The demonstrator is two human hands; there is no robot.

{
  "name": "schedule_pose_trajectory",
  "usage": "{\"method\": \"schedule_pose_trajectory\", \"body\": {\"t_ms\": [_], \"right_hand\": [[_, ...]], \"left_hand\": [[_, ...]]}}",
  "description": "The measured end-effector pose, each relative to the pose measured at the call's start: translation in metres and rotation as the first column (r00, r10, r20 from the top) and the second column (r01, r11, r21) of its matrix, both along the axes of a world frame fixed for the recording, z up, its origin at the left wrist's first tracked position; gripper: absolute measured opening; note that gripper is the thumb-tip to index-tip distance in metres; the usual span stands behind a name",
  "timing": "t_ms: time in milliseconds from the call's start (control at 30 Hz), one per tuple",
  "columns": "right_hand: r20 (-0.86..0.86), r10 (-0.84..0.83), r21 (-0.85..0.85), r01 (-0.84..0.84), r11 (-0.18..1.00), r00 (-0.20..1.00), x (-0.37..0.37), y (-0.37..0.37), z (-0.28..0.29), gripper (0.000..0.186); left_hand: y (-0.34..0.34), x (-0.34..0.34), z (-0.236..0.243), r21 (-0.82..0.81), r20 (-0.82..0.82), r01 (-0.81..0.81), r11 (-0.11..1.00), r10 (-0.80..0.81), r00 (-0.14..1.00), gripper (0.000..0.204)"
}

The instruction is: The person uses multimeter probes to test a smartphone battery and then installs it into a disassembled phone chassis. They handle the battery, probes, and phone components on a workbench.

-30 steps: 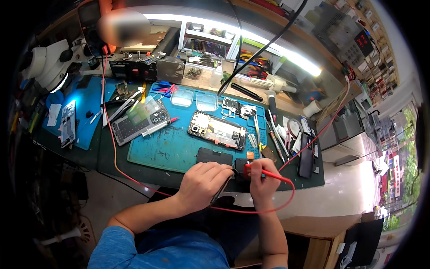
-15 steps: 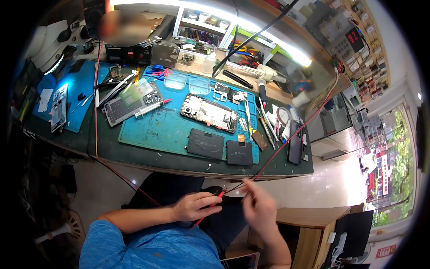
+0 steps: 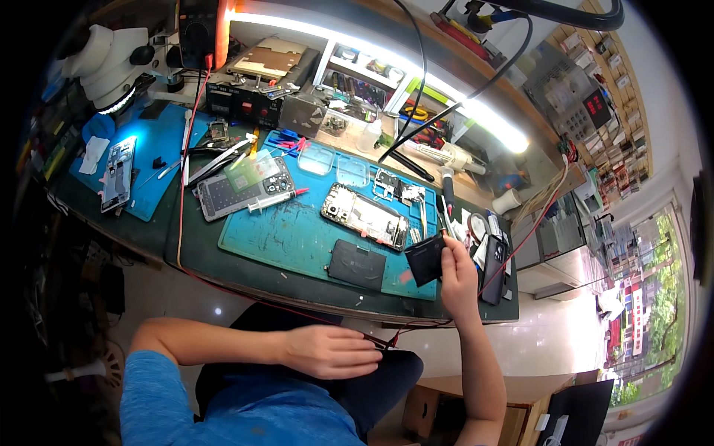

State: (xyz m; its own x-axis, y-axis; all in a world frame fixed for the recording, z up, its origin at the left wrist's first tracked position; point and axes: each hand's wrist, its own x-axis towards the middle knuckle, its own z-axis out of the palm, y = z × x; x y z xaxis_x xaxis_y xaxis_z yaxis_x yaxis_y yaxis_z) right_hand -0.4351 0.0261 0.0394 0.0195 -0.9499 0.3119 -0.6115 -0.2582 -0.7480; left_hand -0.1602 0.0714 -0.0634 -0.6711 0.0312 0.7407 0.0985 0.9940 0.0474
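My right hand (image 3: 459, 281) pinches a black flat phone battery (image 3: 424, 260) by its right edge, tilted above the front right part of the blue mat (image 3: 275, 241). Over my lap, my left hand (image 3: 333, 352) is closed, its fingers together. Red and black test leads (image 3: 392, 342) come out by its fingertips, their ends partly covered by the hand. A second black battery (image 3: 357, 264) lies on the mat. Behind it rests an opened phone (image 3: 364, 215) with its inside exposed.
A clear-backed phone housing (image 3: 242, 186) and a syringe (image 3: 275, 199) lie left of the opened phone. Tweezers and tools crowd the right side. A microscope (image 3: 111, 63) stands at far left. Red leads hang across the bench from a multimeter (image 3: 199, 33).
My right hand has left the leads over my lap, reached to the mat and lifted the right-hand battery. My left hand stays over my lap, turned palm down. The view has shifted.
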Motion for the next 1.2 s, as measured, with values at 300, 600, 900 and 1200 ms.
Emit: {"method": "schedule_pose_trajectory", "body": {"t_ms": [300,600,900,1200], "right_hand": [[0.366,0.126,0.396,-0.277,0.876,0.922,0.01,-0.073,0.008,0.083],[-0.129,0.277,0.272,-0.235,0.933,0.952,0.03,-0.097,0.017,0.092],[0.413,0.244,0.182,-0.342,0.922,0.877,0.013,-0.102,0.012,0.078],[-0.291,0.421,-0.089,-0.462,0.882,0.859,0.027,-0.086,0.01,0.079]], "left_hand": [[-0.162,0.043,0.078,0.213,0.437,-0.685,0.697,0.559,0.704,0.078],[-0.185,0.047,0.084,0.348,0.592,-0.635,0.69,0.363,0.719,0.08],[-0.174,0.048,0.111,0.673,0.495,-0.495,0.549,0.163,0.853,0.093],[-0.184,0.037,0.092,0.918,-0.049,0.072,-0.389,0.068,0.996,0.053]]}}
